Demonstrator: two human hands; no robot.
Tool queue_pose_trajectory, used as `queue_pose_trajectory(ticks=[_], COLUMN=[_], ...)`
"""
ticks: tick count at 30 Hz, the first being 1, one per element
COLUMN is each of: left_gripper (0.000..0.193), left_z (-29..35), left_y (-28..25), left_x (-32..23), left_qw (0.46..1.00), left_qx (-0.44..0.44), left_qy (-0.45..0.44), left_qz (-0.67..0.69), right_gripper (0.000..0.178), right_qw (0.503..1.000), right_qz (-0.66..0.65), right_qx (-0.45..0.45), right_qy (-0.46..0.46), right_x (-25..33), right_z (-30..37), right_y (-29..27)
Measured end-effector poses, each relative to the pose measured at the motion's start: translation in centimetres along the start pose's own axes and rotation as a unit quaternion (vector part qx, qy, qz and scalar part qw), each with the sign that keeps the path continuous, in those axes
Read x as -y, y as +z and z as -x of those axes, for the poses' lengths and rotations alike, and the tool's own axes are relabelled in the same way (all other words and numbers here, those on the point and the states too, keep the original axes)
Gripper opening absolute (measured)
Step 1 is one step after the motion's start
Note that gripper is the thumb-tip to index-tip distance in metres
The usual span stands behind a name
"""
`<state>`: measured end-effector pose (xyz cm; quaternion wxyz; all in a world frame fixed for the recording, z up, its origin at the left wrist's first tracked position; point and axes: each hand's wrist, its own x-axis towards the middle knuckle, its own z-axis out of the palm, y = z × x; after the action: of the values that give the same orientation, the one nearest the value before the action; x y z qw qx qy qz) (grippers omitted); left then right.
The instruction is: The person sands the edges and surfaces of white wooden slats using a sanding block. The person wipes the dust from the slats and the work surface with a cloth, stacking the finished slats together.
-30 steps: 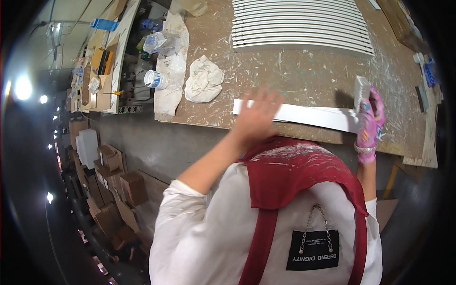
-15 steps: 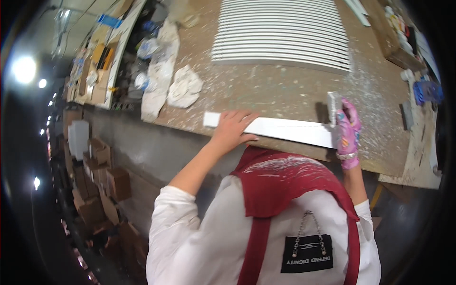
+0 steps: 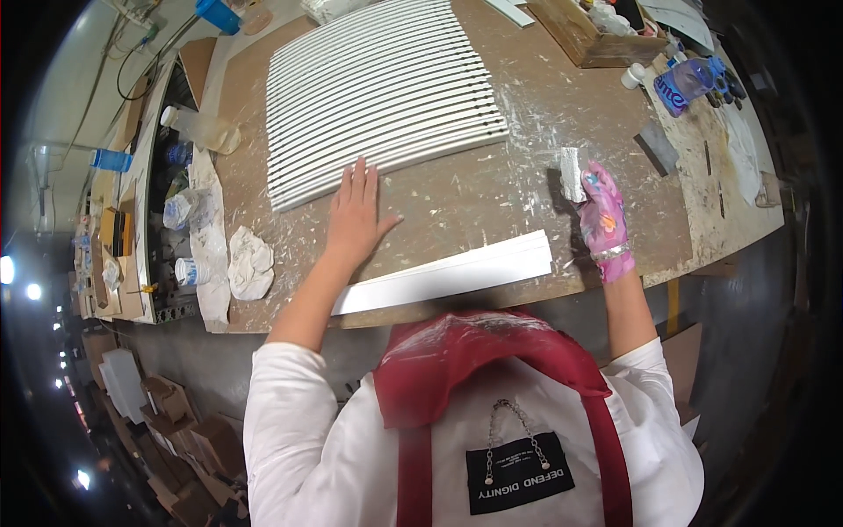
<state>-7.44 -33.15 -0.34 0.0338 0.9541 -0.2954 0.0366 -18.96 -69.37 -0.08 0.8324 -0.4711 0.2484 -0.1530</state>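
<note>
My left hand (image 3: 356,220) lies flat, fingers spread, holding nothing, just below the slat row (image 3: 386,92). My gloved right hand (image 3: 601,220) grips a sanding block (image 3: 571,174) on the worktop (image 3: 492,189). The white strip (image 3: 443,274) lies near the edge; I'd pin it flat and sand evenly.

paint-splattered workbench (image 3: 492,189), grey floor (image 3: 176,351)

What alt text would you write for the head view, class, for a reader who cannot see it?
A person at a paint-flecked workbench presses the bare left hand flat on the bench beside a long white strip, while the pink-gloved right hand holds a small white block. A row of white slats lies beyond.
</note>
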Motion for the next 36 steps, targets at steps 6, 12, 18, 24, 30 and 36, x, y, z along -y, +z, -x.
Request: queue_pose_trajectory(ticks=[6,12,18,24,30,36], left_gripper=[0.045,0.046,0.044,0.043,0.042,0.040], left_z=[0.5,-1.6,-1.8,-1.3,0.8,0.8], left_y=[-0.8,1.9,1.9,1.6,2.9,7.3], left_x=[-0.6,0.9,0.6,1.3,-0.7,-0.8], left_qw=[0.995,0.995,0.995,0.993,0.993,0.978], left_qx=[-0.016,-0.053,-0.056,-0.053,-0.004,-0.063], left_qy=[0.047,0.024,0.005,0.006,0.024,-0.022], left_qz=[0.087,0.079,0.084,0.101,0.116,0.198], right_gripper=[0.037,0.038,0.036,0.038,0.037,0.032], right_qw=[0.970,0.863,0.775,0.793,0.719,0.502], right_qz=[0.235,0.448,0.577,0.552,0.536,0.482], right_qx=[0.034,0.168,0.182,0.251,0.364,0.607], right_qy=[-0.058,-0.164,-0.183,-0.054,-0.250,-0.384], right_x=[-0.7,-1.8,-2.4,0.8,0.0,-13.0], right_z=[-2.5,-7.6,-6.7,-2.1,-0.8,0.7], right_y=[-2.2,2.0,4.4,2.7,15.2,31.9])
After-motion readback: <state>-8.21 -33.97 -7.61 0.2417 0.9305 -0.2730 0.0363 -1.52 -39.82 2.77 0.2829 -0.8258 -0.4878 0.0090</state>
